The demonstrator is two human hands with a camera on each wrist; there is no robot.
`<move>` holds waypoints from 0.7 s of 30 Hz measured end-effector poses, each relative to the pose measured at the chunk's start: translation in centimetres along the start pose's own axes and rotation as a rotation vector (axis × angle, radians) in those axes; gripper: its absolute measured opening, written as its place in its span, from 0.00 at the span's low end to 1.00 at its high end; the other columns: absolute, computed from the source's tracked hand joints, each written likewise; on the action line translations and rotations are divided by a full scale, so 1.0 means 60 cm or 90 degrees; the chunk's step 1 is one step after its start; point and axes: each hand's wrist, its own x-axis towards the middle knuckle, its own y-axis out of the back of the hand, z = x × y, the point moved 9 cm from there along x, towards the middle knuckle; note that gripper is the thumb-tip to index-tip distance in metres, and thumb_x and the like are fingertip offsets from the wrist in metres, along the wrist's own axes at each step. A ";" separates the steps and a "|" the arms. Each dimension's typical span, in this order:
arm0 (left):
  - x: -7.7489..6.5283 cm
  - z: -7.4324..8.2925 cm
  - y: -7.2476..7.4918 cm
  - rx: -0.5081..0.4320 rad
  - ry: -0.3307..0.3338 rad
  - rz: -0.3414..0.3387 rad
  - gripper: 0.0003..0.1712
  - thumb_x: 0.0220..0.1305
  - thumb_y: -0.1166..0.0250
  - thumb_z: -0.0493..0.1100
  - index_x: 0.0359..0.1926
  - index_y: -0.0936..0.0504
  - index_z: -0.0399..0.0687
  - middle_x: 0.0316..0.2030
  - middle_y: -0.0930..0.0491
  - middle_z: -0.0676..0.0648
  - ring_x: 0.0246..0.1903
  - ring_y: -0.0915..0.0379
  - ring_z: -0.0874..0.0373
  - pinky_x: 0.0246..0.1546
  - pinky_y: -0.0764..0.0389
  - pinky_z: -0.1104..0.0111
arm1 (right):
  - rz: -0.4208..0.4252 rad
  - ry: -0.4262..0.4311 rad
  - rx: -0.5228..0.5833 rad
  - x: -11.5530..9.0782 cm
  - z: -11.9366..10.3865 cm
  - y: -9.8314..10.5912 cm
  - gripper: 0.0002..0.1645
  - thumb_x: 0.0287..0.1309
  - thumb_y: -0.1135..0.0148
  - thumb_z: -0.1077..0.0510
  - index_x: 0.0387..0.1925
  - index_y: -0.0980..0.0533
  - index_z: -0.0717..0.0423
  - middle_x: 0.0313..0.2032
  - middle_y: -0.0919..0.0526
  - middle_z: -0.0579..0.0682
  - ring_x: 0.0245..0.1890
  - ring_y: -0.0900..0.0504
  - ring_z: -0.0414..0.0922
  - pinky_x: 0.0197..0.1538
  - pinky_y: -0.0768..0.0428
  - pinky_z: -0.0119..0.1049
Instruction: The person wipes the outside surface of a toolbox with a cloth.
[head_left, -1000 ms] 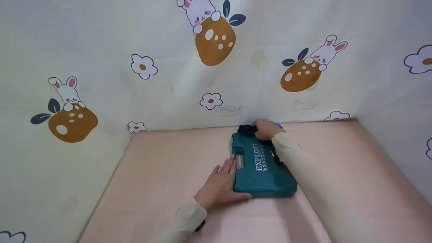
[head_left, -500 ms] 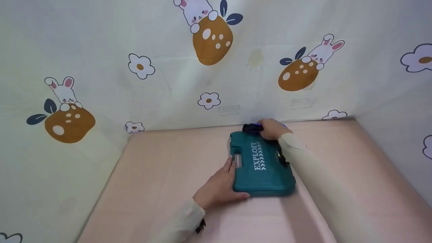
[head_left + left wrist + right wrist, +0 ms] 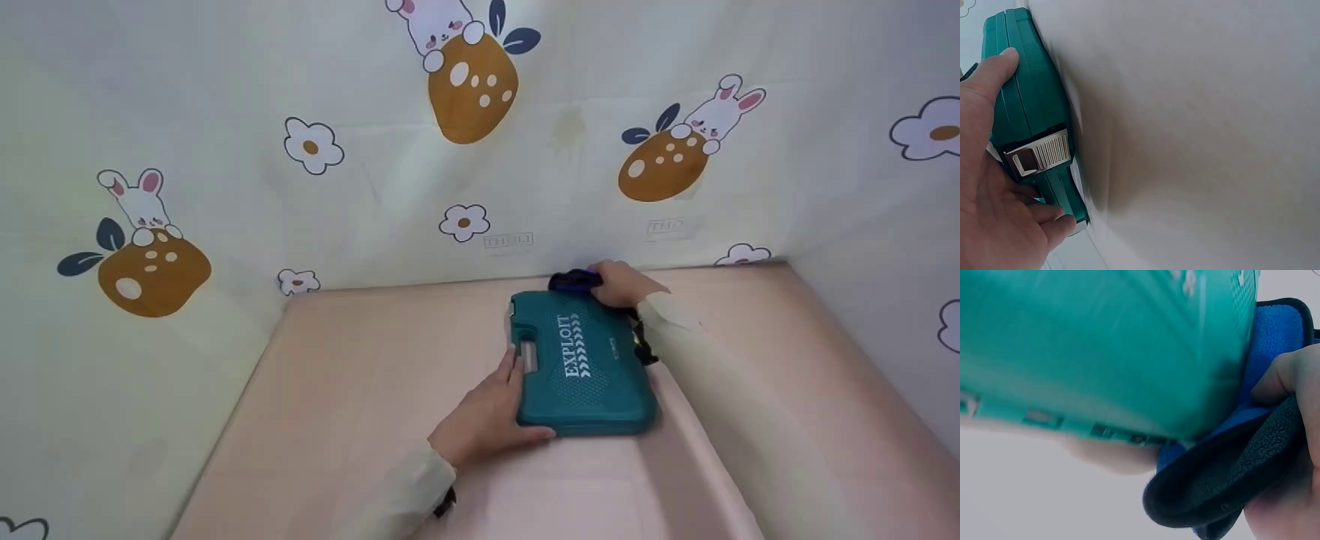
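Observation:
A green plastic case (image 3: 600,397) with white "EXPLOIT" lettering lies flat on the table. My left hand (image 3: 487,420) grips its near left corner, the thumb along the near side. The left wrist view shows that thumb (image 3: 1005,64) on the case's seam and the fingers curled by the handle, past a metal latch (image 3: 1044,153). At the far end, my right hand (image 3: 622,285) holds a folded cloth (image 3: 576,281). In the right wrist view the cloth (image 3: 1280,332) is fluffy, blue and dark grey with black edging, and lies against the case's end.
The table (image 3: 360,375) has a pale pink cover. A cream sheet (image 3: 360,202) printed with rabbits and flowers hangs right behind the case and along both sides. A black strap with a yellow spot (image 3: 641,349) is at my right wrist.
My right hand and the cloth have slid to the right along the case's far end, uncovering more of its top. My left hand has stayed at the near left corner.

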 end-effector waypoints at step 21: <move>0.001 -0.002 -0.001 -0.047 -0.009 0.006 0.79 0.49 0.34 0.80 0.81 0.67 0.42 0.80 0.62 0.42 0.74 0.48 0.47 0.68 0.38 0.55 | 0.060 0.068 0.159 -0.053 0.078 0.005 0.28 0.68 0.52 0.69 0.68 0.31 0.68 0.60 0.24 0.65 0.54 0.26 0.58 0.67 0.35 0.59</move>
